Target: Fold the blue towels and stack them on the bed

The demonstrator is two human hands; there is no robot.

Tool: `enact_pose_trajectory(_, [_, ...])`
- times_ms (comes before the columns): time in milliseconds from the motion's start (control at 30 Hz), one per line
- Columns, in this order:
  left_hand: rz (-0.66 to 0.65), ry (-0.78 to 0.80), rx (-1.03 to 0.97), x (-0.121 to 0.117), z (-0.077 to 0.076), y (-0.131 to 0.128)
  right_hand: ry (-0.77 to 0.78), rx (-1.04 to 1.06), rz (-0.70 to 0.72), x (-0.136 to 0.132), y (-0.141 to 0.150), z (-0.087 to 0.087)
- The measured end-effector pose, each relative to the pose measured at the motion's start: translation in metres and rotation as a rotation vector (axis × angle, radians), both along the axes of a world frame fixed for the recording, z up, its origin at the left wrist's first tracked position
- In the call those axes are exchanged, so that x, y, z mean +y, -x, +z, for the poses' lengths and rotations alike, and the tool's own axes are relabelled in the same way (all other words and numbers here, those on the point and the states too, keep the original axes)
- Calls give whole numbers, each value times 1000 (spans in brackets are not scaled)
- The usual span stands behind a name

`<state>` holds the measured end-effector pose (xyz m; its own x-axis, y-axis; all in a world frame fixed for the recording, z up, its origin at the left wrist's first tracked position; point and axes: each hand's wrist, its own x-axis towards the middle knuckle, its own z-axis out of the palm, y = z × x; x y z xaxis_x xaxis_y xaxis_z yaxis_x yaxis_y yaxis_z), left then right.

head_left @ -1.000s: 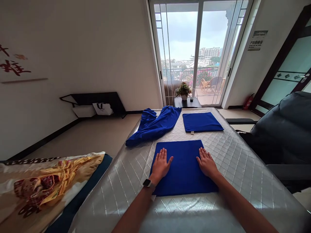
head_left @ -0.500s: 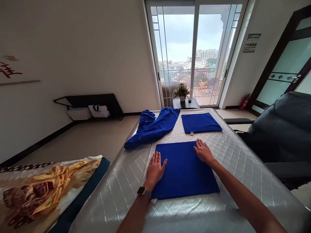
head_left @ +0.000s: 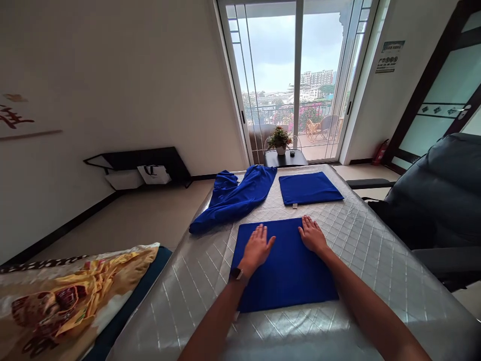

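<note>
Cloth (head_left: 283, 276) | beneath left hand (head_left: 259, 246), right hand (head_left: 312, 234) | both flat, fingers extended

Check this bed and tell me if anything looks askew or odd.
One thing: the crumpled blue cloth at the far left of the silver quilted mattress lies bunched, its end near the left edge, whereas the two other blue pieces, one under the hands and one at the far right, lie flat. No spill or damage shows.
</note>
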<state>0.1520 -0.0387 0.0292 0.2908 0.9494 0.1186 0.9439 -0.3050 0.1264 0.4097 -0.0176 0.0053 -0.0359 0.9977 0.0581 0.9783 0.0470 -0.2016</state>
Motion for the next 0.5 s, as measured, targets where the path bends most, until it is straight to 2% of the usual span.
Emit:
enact_pose_trajectory(133, [-210,-40,-71,14,-1,-81,-12,-6,14,0,-2,-2])
enact_pose_trajectory(233, [-234,-42,-72,24,-4,-106,-12,-19,32,1,-3,-4])
enact_pose_trajectory(333, [-180,-46,-64,31,-7,-87,-6,-10,14,2,-3,-4])
enact_pose_trajectory(500, [-3,-28,-23,36,-11,7,1,10,3,2,-1,-3])
